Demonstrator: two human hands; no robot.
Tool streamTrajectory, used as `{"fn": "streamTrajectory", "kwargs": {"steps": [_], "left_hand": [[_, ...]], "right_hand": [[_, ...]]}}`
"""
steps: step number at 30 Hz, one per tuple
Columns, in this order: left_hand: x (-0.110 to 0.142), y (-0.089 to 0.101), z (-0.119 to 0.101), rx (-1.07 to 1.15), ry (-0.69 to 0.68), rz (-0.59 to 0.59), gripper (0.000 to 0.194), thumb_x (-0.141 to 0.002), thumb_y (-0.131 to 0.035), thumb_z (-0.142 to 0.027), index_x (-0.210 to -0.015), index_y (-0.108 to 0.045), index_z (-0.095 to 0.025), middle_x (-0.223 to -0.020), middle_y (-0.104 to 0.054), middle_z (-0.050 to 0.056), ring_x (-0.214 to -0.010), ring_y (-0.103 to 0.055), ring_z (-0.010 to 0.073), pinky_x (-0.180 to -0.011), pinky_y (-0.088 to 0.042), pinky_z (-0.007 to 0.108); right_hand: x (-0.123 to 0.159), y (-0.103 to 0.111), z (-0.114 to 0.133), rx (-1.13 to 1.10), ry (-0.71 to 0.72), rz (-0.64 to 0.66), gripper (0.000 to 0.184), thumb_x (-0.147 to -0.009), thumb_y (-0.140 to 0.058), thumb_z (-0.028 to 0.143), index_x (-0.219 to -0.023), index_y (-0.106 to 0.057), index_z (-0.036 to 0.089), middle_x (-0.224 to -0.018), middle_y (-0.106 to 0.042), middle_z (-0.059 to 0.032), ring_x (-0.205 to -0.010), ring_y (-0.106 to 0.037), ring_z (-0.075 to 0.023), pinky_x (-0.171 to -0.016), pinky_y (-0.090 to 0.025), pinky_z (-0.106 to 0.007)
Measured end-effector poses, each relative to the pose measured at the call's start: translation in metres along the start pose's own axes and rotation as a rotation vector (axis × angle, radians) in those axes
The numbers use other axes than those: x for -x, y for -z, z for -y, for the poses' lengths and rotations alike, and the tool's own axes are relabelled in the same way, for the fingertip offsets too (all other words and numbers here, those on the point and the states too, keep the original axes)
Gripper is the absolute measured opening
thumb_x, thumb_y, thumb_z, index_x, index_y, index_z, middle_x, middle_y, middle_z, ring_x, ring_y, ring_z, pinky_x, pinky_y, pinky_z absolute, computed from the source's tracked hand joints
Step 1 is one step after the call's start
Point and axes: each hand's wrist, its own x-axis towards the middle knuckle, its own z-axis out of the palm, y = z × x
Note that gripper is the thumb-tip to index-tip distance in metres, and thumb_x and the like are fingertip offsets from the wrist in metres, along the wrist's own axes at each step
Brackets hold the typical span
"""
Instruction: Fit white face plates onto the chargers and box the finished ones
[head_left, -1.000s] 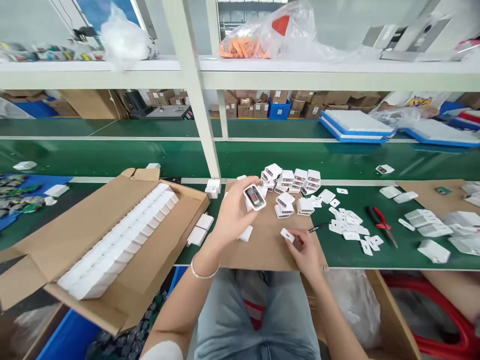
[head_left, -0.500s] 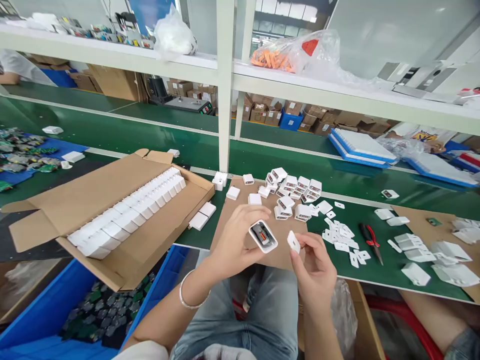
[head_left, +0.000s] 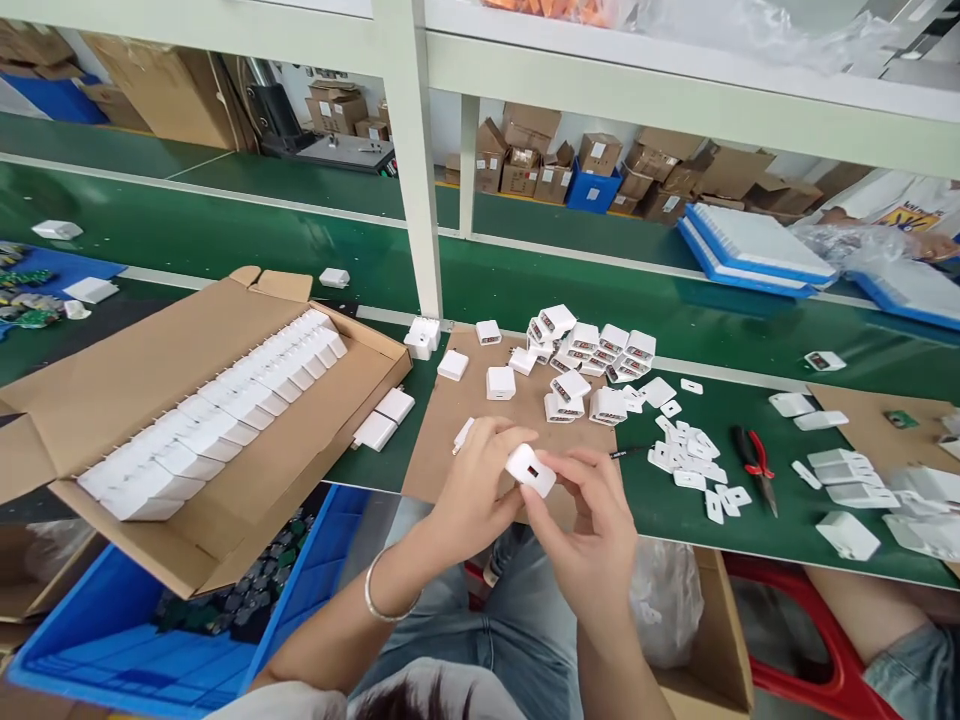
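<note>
My left hand (head_left: 476,485) is closed around a white charger housing (head_left: 517,458), whose slotted end is turned towards me. A flat white end cap (head_left: 543,481) with a small slot lies over that end, pinched at its edge by my right hand's (head_left: 589,520) thumb and fingers. Something dark and reddish shows through the slot. Whether the cap sits fully flush, I cannot tell. Beyond my hands, several open-ended white housings (head_left: 585,345) are piled on a brown cardboard sheet (head_left: 442,455). Loose end caps (head_left: 686,450) lie in a heap to the right.
An open cardboard box (head_left: 360,400) with rows of white chargers (head_left: 225,410) stands at left. Below it is a blue bin (head_left: 90,640) of dark parts. Red-handled pliers (head_left: 757,465) lie at right, near more white housings (head_left: 847,535). A shelf post (head_left: 412,160) rises ahead.
My right hand has brought the end cap left onto the housing's open end, covering the inside that showed before. The view has tilted downward.
</note>
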Motion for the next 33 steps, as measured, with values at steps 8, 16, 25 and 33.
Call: {"fn": "streamTrajectory", "kwargs": {"steps": [8, 16, 25, 33], "left_hand": [[-0.004, -0.012, 0.013, 0.42, 0.189, 0.044, 0.035, -0.106, -0.038, -0.043, -0.133, -0.053, -0.027, -0.12, -0.048, 0.009, -0.115, -0.049, 0.0252, -0.102, -0.046, 0.042], [0.0, -0.049, 0.031, 0.416, 0.309, -0.228, 0.03, -0.108, -0.036, -0.046, -0.115, -0.056, -0.024, -0.111, -0.054, 0.007, -0.101, -0.054, 0.0207, -0.087, -0.049, 0.034], [0.005, -0.066, 0.038, 0.223, 0.21, -0.307, 0.025, -0.108, -0.037, -0.04, -0.115, -0.055, -0.025, -0.113, -0.05, 0.007, -0.106, -0.052, 0.0209, -0.09, -0.049, 0.038], [0.024, -0.096, 0.065, 0.248, 0.244, -0.291, 0.028, -0.108, -0.034, -0.042, -0.117, -0.054, -0.025, -0.118, -0.05, 0.008, -0.113, -0.052, 0.0225, -0.1, -0.048, 0.043]], "right_hand": [[-0.012, -0.004, -0.019, 0.137, 0.089, -0.009, 0.028, -0.092, -0.07, 0.021, -0.119, -0.072, 0.028, -0.099, -0.056, -0.0049, -0.089, -0.061, -0.0194, -0.073, -0.055, -0.035], [-0.01, -0.022, -0.061, -0.248, -0.227, 0.071, 0.041, -0.096, -0.059, 0.05, -0.127, -0.059, 0.023, -0.1, -0.059, -0.0056, -0.089, -0.059, -0.0204, -0.076, -0.054, -0.035], [0.0, -0.032, -0.076, -0.324, -0.504, 0.088, 0.044, -0.105, -0.041, 0.054, -0.126, -0.061, 0.022, -0.111, -0.07, -0.008, -0.088, -0.067, -0.0201, -0.073, -0.054, -0.032], [0.019, -0.042, -0.114, -0.297, -0.485, 0.101, 0.048, -0.107, -0.032, 0.051, -0.127, -0.063, 0.021, -0.127, -0.07, -0.011, -0.112, -0.068, -0.0238, -0.096, -0.055, -0.041]]}}
